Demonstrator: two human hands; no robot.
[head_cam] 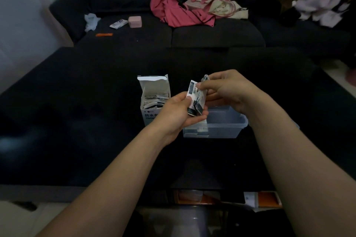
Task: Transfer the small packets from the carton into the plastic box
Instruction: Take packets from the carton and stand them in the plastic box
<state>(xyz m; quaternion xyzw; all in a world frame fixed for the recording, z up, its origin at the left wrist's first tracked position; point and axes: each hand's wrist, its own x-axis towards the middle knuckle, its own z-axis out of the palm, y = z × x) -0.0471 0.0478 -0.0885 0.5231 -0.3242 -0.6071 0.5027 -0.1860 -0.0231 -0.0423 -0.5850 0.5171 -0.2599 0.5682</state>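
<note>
Hovering right above the plastic box (pixel 227 131), both hands pinch the packets (pixel 196 100); left hand (pixel 179 113) cradles them upright, right hand (pixel 223 90) grips the top; carton (pixel 154 100) just left

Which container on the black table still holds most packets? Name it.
The white carton, open flap up, left of the hands, packed with packets; the clear plastic box shows only a few.

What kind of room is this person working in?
Most likely a home living room. A dark sofa strewn with pink clothing sits behind a low black table, where both hands sort packets beside a carton.
</note>
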